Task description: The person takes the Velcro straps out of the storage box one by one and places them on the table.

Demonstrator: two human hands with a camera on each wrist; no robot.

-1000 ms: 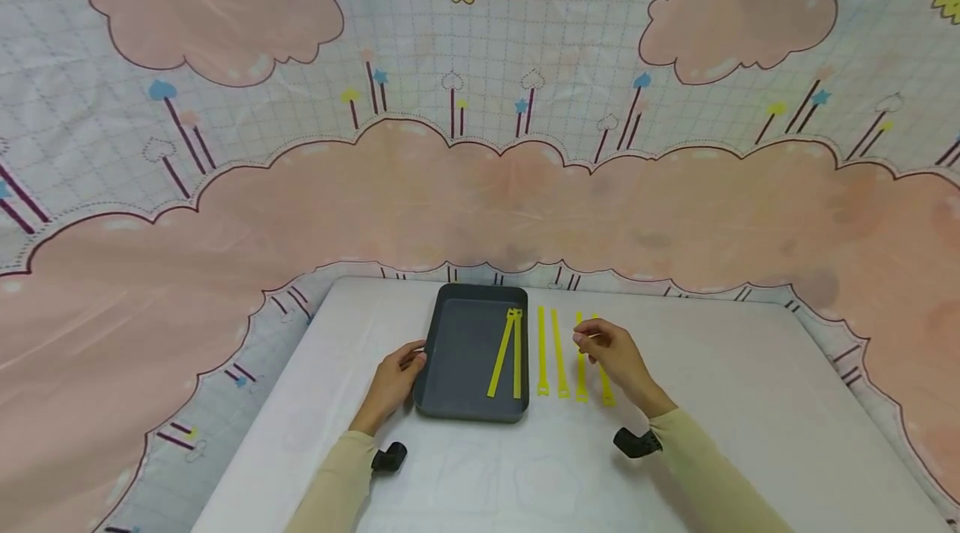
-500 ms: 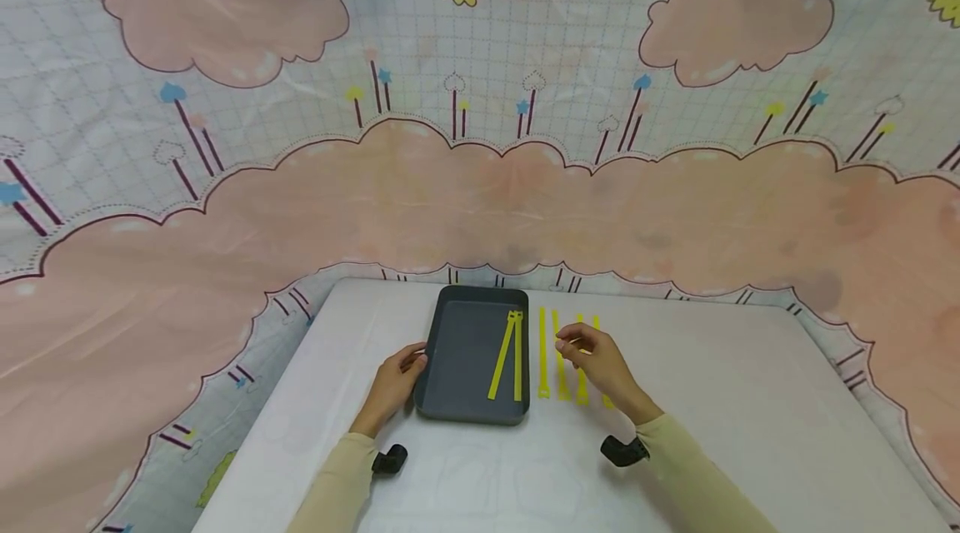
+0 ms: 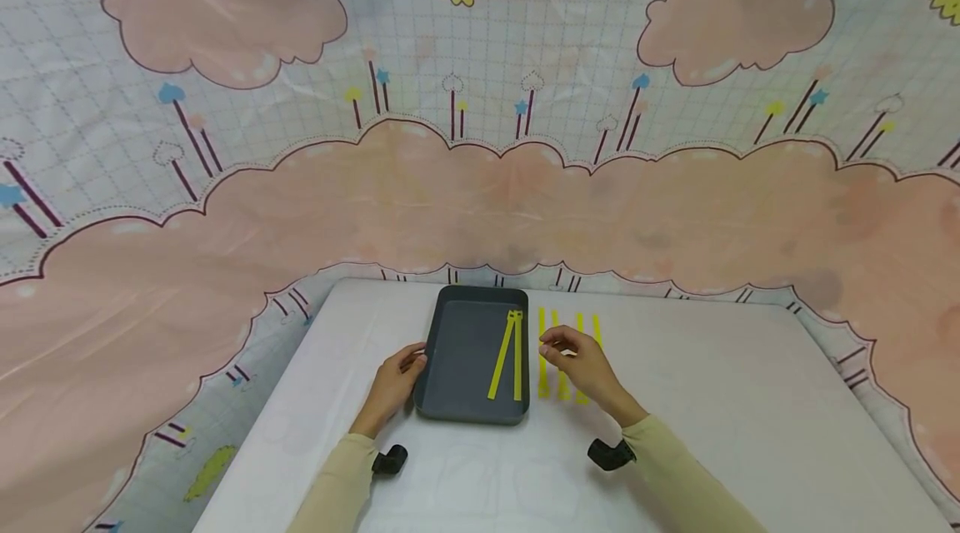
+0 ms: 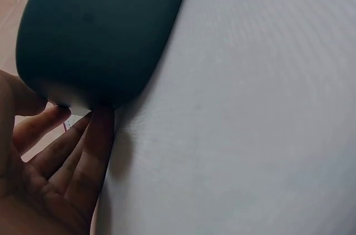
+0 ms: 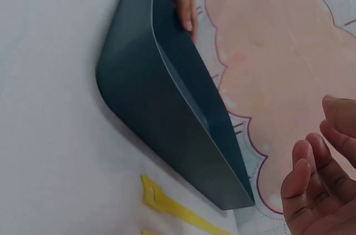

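A dark grey rectangular tray (image 3: 461,358) lies on the white table, its long sides running away from me. My left hand (image 3: 393,383) rests its fingertips against the tray's left side from outside; in the left wrist view these fingers (image 4: 97,146) touch its wall low down. Two yellow cable straps (image 3: 517,358) with slotted heads lie inside the tray, close to its right wall. Several more straps (image 3: 542,325) lie in a row to the right. Over this row hovers my right hand (image 3: 592,371), thumb and fingers bent and apart, holding nothing; it hides parts of the straps.
The white table (image 3: 720,383) extends to both sides and toward me. A patterned cloth (image 3: 480,208) with clouds hangs behind and around it. A black wrist camera (image 3: 611,454) sits on my right wrist, and another black camera (image 3: 390,459) on my left.
My right hand has moved left across the row of straps, from the right part of it to near the tray's right edge. The left hand and the tray have stayed in place.
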